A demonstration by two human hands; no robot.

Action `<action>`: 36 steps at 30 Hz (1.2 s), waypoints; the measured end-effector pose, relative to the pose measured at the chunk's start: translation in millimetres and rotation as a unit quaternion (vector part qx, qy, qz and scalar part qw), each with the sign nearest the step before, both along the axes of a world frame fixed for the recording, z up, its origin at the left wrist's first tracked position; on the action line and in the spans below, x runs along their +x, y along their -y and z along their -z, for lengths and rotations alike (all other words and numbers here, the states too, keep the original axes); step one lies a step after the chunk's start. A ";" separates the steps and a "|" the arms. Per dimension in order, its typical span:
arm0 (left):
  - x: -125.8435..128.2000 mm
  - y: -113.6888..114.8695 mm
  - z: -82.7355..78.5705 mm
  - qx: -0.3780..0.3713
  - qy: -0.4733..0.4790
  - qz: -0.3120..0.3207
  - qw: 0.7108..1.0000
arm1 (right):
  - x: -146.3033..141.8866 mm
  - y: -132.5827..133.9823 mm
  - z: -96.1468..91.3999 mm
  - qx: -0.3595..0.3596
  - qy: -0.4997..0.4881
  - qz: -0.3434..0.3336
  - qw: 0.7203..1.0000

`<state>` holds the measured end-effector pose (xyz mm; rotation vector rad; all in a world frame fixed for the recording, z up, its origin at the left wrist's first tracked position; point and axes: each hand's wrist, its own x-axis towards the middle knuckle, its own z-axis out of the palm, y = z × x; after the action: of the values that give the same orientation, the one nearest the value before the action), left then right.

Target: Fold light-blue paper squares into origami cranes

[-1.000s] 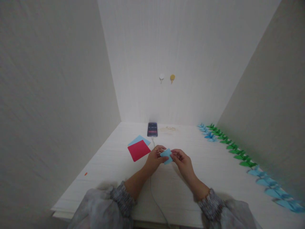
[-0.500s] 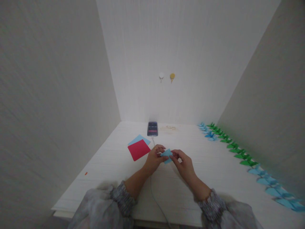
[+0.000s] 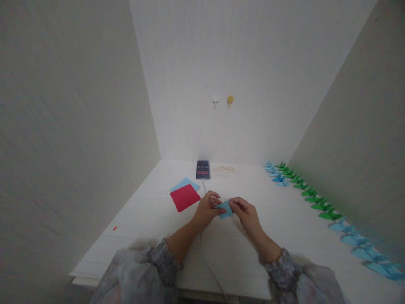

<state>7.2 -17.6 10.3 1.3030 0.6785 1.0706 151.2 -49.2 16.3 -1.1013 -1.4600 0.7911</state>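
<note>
A small folded piece of light blue paper [image 3: 226,210] is held between my two hands over the white table. My left hand [image 3: 207,210] pinches its left side, thumb on top and fingers partly behind it. With thumb and fingertips together, my right hand [image 3: 246,212] grips the paper's upper right corner. To the left of my left hand lies a red paper sheet [image 3: 185,197], overlapping a light blue sheet [image 3: 186,183] beneath it.
A phone [image 3: 203,169] with a lit screen stands by the back wall, its white cable [image 3: 207,264] running under my left arm. Green folded paper cranes [image 3: 311,197] and blue paper cranes [image 3: 359,242] line the right side. Two hooks [image 3: 230,100] hang on the wall.
The blue paper has turned from a diamond to a squarer angle between my hands. My right fingers have shifted to its upper corner.
</note>
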 end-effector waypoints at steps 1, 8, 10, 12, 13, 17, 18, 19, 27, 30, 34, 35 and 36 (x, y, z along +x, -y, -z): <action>0.1 -0.2 0.3 -0.004 0.003 0.002 1.000 | 0.3 -0.7 -0.4 -0.011 -0.013 -0.011 1.000; 0.8 -1.2 1.3 -0.018 0.003 0.003 1.000 | -0.6 0.3 -6.0 -0.036 -0.054 -0.044 0.997; 0.8 -1.4 1.5 -0.017 0.002 0.002 1.000 | -0.9 0.7 -6.9 -0.039 -0.057 -0.047 0.996; 0.8 -1.3 1.4 -0.015 -0.003 -0.005 1.000 | -0.8 0.6 -6.9 -0.042 -0.054 -0.049 0.996; 0.8 -1.2 1.2 -0.015 -0.007 -0.009 1.000 | -0.6 0.4 -6.6 -0.043 -0.052 -0.050 0.996; 1.0 -1.0 0.6 -0.017 -0.011 -0.011 1.000 | 0.1 -0.5 -3.9 -0.044 -0.057 -0.048 0.996; 1.0 -1.1 0.8 -0.018 -0.011 -0.011 1.000 | 0.2 -0.7 -3.2 -0.043 -0.059 -0.047 0.996; 1.0 -1.3 1.0 -0.017 -0.010 -0.012 1.000 | 0.3 -1.0 -2.6 -0.042 -0.061 -0.046 0.996; 0.5 -1.1 1.5 -0.021 -0.007 -0.001 1.000 | 1.2 -3.0 0.5 -0.047 -0.047 -0.035 0.997; 0.9 -0.1 0.2 -0.030 -0.001 0.006 1.000 | 1.1 -3.1 3.1 -0.032 -0.042 -0.017 0.998; 1.3 0.1 -1.1 -0.038 0.003 -0.002 0.999 | 3.9 -2.8 8.4 0.005 -0.036 0.005 0.999; 1.3 -0.1 -1.3 -0.038 0.002 -0.006 0.999 | 5.4 -3.0 9.2 0.007 -0.024 0.006 1.000; 1.2 -0.3 -1.4 -0.037 0.002 -0.011 0.999 | 6.8 -3.3 9.4 0.004 -0.009 0.003 1.000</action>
<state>8.4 -17.2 11.6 1.2325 0.7242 1.0560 158.0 -45.9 6.9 -1.0886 -1.4425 0.7881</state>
